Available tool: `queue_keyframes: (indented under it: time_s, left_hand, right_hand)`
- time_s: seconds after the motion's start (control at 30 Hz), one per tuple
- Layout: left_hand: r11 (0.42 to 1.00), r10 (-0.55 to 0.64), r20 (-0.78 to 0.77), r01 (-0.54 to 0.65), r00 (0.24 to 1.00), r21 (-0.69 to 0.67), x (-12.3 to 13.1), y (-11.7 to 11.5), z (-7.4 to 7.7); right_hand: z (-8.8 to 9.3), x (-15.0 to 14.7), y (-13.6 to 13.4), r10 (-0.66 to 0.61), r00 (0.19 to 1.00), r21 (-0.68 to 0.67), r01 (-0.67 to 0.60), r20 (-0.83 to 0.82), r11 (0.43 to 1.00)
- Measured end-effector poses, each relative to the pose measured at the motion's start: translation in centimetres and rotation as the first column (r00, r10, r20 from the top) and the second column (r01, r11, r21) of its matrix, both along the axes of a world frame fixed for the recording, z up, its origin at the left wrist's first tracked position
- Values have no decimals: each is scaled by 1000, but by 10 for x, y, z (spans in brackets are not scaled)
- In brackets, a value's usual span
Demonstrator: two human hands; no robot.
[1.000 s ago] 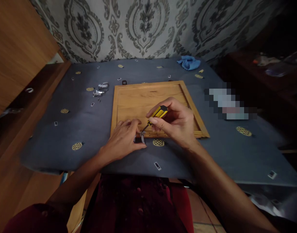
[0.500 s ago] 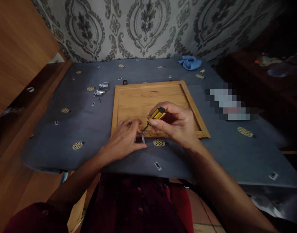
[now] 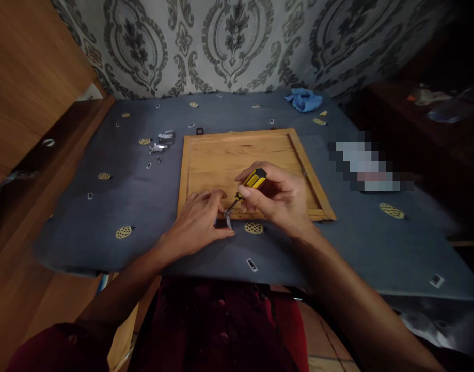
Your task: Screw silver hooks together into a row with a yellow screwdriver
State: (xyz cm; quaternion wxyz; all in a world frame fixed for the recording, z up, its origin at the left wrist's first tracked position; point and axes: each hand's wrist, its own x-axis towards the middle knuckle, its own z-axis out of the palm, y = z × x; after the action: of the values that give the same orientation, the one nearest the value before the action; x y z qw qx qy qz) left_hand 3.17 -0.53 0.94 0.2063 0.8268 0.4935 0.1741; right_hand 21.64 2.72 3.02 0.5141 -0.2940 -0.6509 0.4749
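A framed wooden panel [image 3: 237,155], like a cabinet door, lies flat on the cloth-covered table. My right hand [image 3: 281,196] is closed around the yellow and black handle of a screwdriver [image 3: 254,179], which leans up to the right. Its shaft slants down to a small metal hinge [image 3: 228,221] at the panel's near edge. My left hand [image 3: 200,214] steadies that hinge, with thumb and fingers on either side of it; part of the hinge is hidden behind the fingers. Whether the tip sits in a screw is too small to tell.
Two loose metal hinges [image 3: 158,148] and small screws [image 3: 159,160] lie left of the panel. A small black square item [image 3: 199,131] is behind it. A crumpled blue cloth [image 3: 304,99] lies at the back right. A blurred-out object [image 3: 368,165] rests on the right.
My right hand has shifted its grip slightly on the screwdriver, and the handle has turned and tilted a little to the right. My left hand and the panel stay put.
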Motion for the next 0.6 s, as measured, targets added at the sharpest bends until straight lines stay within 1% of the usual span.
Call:
queue_keyframes:
  time_s: [0.17, 0.27, 0.47, 0.6]
  left_hand:
    - [999, 11, -23, -12, 1000, -31, 2, 0, 3]
    - [999, 20, -19, -20, 1000, -34, 2, 0, 3]
    - [1000, 7, -4, -7, 1000, -26, 2, 1, 2]
    - [1000, 5, -11, -5, 1000, -19, 0, 0, 1]
  right_hand:
    - [2, 4, 1, 69, 997, -4, -69, 25, 998]
    - [3, 6, 2, 82, 996, -5, -82, 35, 997]
    - [-2, 3, 5, 22, 999, 59, -25, 40, 998]
    - [-4, 0, 4, -27, 999, 50, 26, 27, 998]
